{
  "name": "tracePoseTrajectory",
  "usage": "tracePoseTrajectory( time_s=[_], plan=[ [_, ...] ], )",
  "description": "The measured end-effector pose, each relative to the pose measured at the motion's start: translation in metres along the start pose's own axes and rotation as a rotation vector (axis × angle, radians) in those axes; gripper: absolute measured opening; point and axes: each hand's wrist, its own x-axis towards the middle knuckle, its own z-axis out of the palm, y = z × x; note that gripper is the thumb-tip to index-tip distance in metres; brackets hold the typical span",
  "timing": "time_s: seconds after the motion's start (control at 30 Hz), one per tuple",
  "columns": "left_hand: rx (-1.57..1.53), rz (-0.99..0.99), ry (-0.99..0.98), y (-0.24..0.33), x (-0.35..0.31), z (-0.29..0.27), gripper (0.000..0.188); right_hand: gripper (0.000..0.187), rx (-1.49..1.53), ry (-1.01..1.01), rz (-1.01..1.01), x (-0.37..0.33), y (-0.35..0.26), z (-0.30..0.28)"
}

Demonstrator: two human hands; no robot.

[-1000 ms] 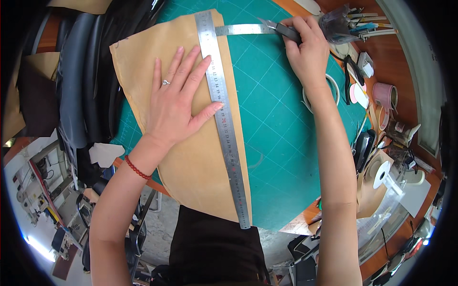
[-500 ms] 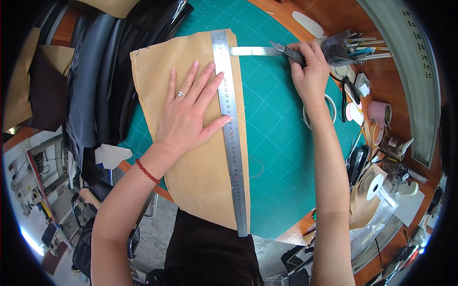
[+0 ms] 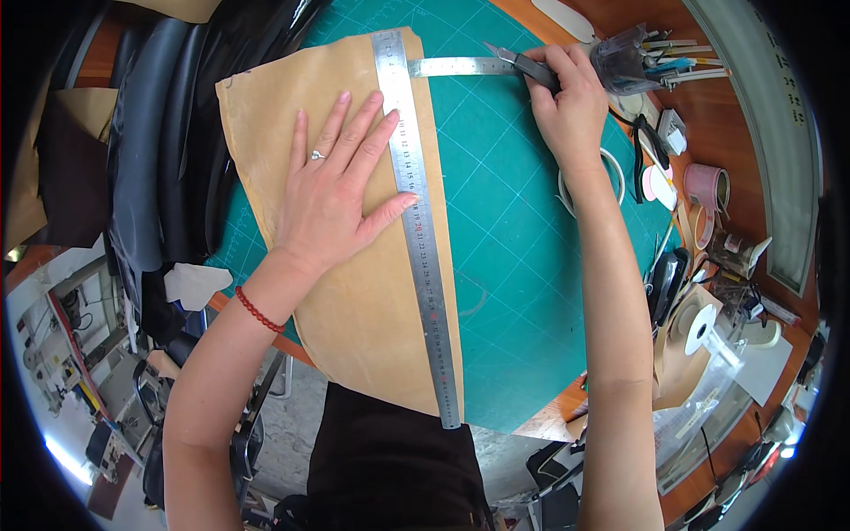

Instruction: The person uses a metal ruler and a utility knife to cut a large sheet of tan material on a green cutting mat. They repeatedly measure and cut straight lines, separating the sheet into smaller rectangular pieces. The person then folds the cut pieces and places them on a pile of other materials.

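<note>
The left hand [image 3: 334, 202], grip splayed and empty, is pressing the long ruler [image 3: 430, 283] onto the tan sheet [image 3: 354, 310] on the mat [image 3: 513, 221]. The right hand [image 3: 575, 111] is holding the knife [image 3: 537, 71] in a curled grip beside the short ruler [image 3: 460, 66]. Uneven pressing could be letting the long ruler skid.

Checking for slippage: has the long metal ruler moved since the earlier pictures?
No, the long metal ruler shows no visible shift either way against the green mat.
</note>
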Motion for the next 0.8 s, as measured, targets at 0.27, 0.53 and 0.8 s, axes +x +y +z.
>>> tracePoseTrajectory(
  time_s=[0.27,0.53,0.8],
  plan=[
    [0.046,0.007,0.010,0.000,-0.002,0.002,0.079,0.011,-0.014,0.016,-0.033,0.000,0.002,0.004],
    [0.124,0.047,-0.026,-0.004,0.021,0.004,0.078,0.018,-0.032,-0.153,-0.037,0.025,-0.002,-0.053],
    [0.178,-0.009,0.003,-0.040,0.092,0.032,0.094,0.017,0.215,-0.257,0.163,-0.104,-0.040,-0.164]
  ],
)
